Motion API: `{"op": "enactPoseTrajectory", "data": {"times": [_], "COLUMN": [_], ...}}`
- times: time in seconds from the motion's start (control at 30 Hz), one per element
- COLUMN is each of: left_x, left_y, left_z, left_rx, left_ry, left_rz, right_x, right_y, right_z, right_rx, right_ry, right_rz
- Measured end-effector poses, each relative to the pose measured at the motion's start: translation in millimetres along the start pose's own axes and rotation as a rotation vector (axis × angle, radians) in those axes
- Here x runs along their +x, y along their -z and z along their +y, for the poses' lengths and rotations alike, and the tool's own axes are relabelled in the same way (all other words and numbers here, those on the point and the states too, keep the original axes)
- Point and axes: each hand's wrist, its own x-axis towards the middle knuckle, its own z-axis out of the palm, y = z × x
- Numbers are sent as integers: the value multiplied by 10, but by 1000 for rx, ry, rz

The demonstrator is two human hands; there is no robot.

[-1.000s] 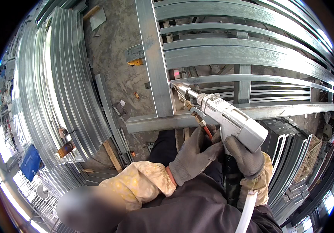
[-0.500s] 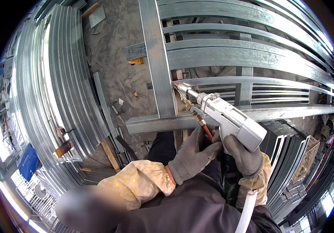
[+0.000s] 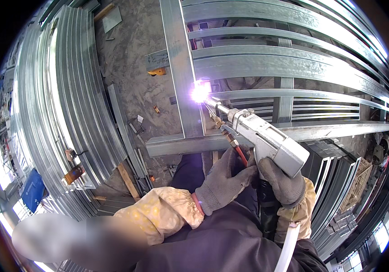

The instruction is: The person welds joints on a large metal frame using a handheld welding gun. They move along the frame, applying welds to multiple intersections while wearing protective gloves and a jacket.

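Note:
My right hand [image 3: 283,186], in a grey work glove, is wrapped round the handle of a silver handheld welding gun [image 3: 267,138]. Beside it, my left hand [image 3: 226,181], gloved alike, closes on the red hose [image 3: 241,154] that runs to a brass fitting under the nozzle. The gun's tip points up and left, where a bright violet-white welding glow [image 3: 200,92] burns. That glow lies at the joint between an upright galvanized steel tube [image 3: 178,59] and a thin crossbar [image 3: 294,94], hiding the seam itself.
Wide steel bars [image 3: 271,61] span the frame to the right, above a bottom rail [image 3: 181,145]. Long metal profiles [image 3: 76,90] are stacked at left. More profiles [image 3: 335,181] lie at lower right. A yellow tape measure [image 3: 157,71] sits beyond the upright. A pale hose [image 3: 288,249] hangs near my right arm.
A bright welding glow has appeared at the gun's tip, with violet light on the nearby steel. The gun and both hands have hardly moved.

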Motion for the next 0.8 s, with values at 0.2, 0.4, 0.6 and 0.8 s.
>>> {"op": "enactPoseTrajectory", "data": {"times": [0.2,0.4,0.6,0.8], "left_x": [1,-23,-1,-16], "left_y": [-2,-2,21,15], "left_z": [2,28,-30,10], "left_rx": [-4,-14,25,62], "left_ry": [33,46,-6,24], "left_rz": [0,-8,-11,-10], "right_x": [6,11,28,38], "right_y": [-9,-4,11,2], "right_z": [-10,-17,-65,-30], "right_rx": [7,-14,-83,-111], "right_ry": [53,66,59,176], "right_rz": [-4,-19,-39,-41]}}
